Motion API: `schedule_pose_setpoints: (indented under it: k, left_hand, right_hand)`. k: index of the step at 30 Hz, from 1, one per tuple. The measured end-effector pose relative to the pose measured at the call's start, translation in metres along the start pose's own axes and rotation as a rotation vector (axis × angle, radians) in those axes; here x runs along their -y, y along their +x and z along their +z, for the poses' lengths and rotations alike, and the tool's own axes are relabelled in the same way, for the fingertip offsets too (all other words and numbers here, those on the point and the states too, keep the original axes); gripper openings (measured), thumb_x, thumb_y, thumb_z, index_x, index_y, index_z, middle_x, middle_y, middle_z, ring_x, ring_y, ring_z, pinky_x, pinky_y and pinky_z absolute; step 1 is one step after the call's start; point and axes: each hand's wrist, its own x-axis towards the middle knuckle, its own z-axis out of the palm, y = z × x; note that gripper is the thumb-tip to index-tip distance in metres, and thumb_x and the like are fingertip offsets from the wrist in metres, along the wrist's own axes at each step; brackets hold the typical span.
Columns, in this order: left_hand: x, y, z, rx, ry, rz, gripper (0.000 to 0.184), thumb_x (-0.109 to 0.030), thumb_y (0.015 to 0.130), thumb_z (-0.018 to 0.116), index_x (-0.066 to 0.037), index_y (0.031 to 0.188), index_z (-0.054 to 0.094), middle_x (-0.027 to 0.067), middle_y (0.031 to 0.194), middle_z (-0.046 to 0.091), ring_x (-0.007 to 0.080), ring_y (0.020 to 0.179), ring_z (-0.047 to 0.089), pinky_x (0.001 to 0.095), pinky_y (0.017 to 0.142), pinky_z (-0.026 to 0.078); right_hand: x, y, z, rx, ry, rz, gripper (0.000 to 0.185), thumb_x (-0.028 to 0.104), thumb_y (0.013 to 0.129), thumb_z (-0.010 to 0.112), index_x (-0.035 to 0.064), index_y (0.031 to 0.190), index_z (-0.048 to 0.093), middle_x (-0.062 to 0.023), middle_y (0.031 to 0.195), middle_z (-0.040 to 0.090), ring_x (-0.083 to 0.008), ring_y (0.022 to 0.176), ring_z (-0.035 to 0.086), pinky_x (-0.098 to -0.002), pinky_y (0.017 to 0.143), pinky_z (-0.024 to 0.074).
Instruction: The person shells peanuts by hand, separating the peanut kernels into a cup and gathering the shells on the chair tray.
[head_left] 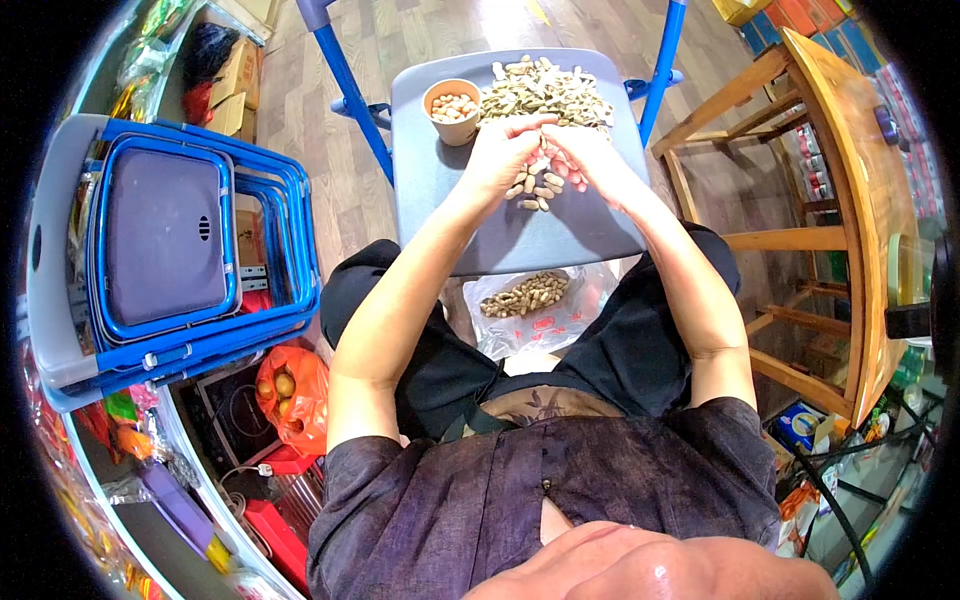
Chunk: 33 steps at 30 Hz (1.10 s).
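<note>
My left hand (513, 148) and my right hand (590, 158) meet over the grey chair seat (440, 220), fingertips together around a peanut in its shell. Both hands have their fingers closed. Just below them lies a small group of unshelled peanuts (536, 187). A large pile of shells or peanuts (545, 90) covers the far part of the seat, beyond my hands. To its left stands a paper cup (455, 130) holding shelled peanuts. Between my legs, a clear plastic bag (540, 330) bears more unshelled peanuts (524, 295).
Folded blue-framed chairs (165, 235) lean at the left. Below them is an orange bag (305, 405) with round items inside. A wooden stool or table frame (790, 240) stands at the right. Shelves with packages line both sides.
</note>
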Motion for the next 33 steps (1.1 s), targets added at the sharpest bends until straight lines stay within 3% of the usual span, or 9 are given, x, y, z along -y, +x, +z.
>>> schedule_pose_setpoints:
  k: [9, 12, 16, 18, 25, 28, 30, 31, 33]
  left_hand:
    - [0.005, -0.005, 0.010, -0.004, 0.002, 0.024, 0.034, -0.012, 0.090, 0.057, 0.003, 0.119, 0.060, 0.0024, 0.091, 0.066, 0.0076, 0.080, 0.059, 0.0227, 0.075, 0.048]
    - [0.006, -0.006, 0.012, -0.047, -0.002, 0.016, 0.032, -0.011, 0.090, 0.056, 0.003, 0.118, 0.061, 0.0037, 0.091, 0.066, 0.0093, 0.083, 0.061, 0.0234, 0.076, 0.049]
    - [0.007, -0.002, 0.005, 0.087, -0.028, 0.056, 0.027, -0.006, 0.087, 0.055, 0.006, 0.110, 0.064, 0.0046, 0.087, 0.066, 0.0099, 0.077, 0.059, 0.0245, 0.073, 0.049]
    - [0.000, -0.006, 0.013, -0.096, 0.056, 0.175, 0.024, -0.008, 0.088, 0.056, 0.004, 0.106, 0.066, 0.0023, 0.082, 0.064, 0.0092, 0.073, 0.058, 0.0239, 0.069, 0.049]
    - [-0.018, 0.000, -0.008, -0.073, -0.028, 0.069, 0.025, -0.017, 0.090, 0.061, -0.002, 0.109, 0.067, -0.0052, 0.079, 0.059, 0.0030, 0.064, 0.046, 0.0171, 0.060, 0.038]
    - [-0.039, 0.001, -0.026, -0.176, 0.203, 0.205, 0.021, -0.016, 0.090, 0.061, -0.003, 0.105, 0.068, -0.0043, 0.079, 0.060, 0.0027, 0.067, 0.049, 0.0175, 0.061, 0.040]
    - [-0.048, 0.006, -0.042, -0.275, 0.479, 0.245, 0.020, -0.009, 0.088, 0.057, -0.002, 0.103, 0.068, 0.0011, 0.079, 0.064, 0.0085, 0.069, 0.056, 0.0234, 0.066, 0.047]
    - [-0.049, 0.008, -0.047, -0.347, 0.651, 0.299, 0.017, -0.007, 0.084, 0.059, -0.005, 0.098, 0.069, 0.0068, 0.081, 0.065, 0.0163, 0.072, 0.061, 0.0283, 0.069, 0.049]
    - [-0.054, 0.004, -0.053, -0.374, 0.873, 0.372, 0.015, -0.006, 0.082, 0.061, -0.006, 0.094, 0.070, 0.0098, 0.083, 0.064, 0.0212, 0.075, 0.062, 0.0316, 0.072, 0.050]
  right_hand:
    - [-0.004, 0.002, -0.004, 0.012, -0.193, -0.024, 0.044, 0.038, 0.093, 0.041, 0.0023, 0.079, 0.064, -0.0034, 0.058, 0.057, -0.0100, 0.047, 0.053, -0.0225, 0.042, 0.0407]
    - [-0.008, 0.005, -0.002, 0.003, -0.161, 0.003, 0.049, 0.044, 0.093, 0.042, 0.0022, 0.079, 0.065, -0.0032, 0.058, 0.057, -0.0096, 0.049, 0.055, -0.0218, 0.042, 0.0408]
    - [0.004, 0.000, 0.005, -0.019, -0.101, 0.057, 0.052, 0.048, 0.093, 0.045, 0.0031, 0.076, 0.063, -0.0021, 0.058, 0.056, -0.0093, 0.047, 0.053, -0.0213, 0.041, 0.0393]
    - [-0.002, 0.002, 0.004, 0.045, 0.013, 0.010, 0.050, 0.049, 0.093, 0.049, 0.0041, 0.075, 0.062, -0.0007, 0.058, 0.055, -0.0081, 0.047, 0.050, -0.0207, 0.040, 0.0366]
    - [0.017, -0.006, 0.000, 0.094, 0.190, 0.036, 0.042, 0.043, 0.096, 0.048, 0.0055, 0.079, 0.057, 0.0013, 0.057, 0.051, -0.0053, 0.047, 0.044, -0.0188, 0.041, 0.0310]
    - [0.011, 0.004, -0.023, 0.026, 0.005, 0.005, 0.041, 0.041, 0.095, 0.048, 0.0043, 0.079, 0.058, 0.0005, 0.058, 0.052, -0.0063, 0.047, 0.045, -0.0202, 0.042, 0.0335]
    - [0.001, 0.016, -0.037, -0.118, -0.360, -0.070, 0.042, 0.039, 0.094, 0.050, 0.0024, 0.076, 0.059, -0.0001, 0.058, 0.054, -0.0071, 0.050, 0.048, -0.0222, 0.045, 0.0377]
    - [0.002, 0.017, -0.043, -0.184, -0.573, -0.026, 0.045, 0.040, 0.093, 0.051, 0.0007, 0.076, 0.062, -0.0047, 0.058, 0.057, -0.0129, 0.052, 0.054, -0.0281, 0.051, 0.0441]
    - [0.001, 0.019, -0.050, -0.217, -0.764, -0.018, 0.044, 0.041, 0.093, 0.051, 0.0009, 0.078, 0.063, -0.0073, 0.059, 0.058, -0.0170, 0.054, 0.057, -0.0311, 0.055, 0.0458]
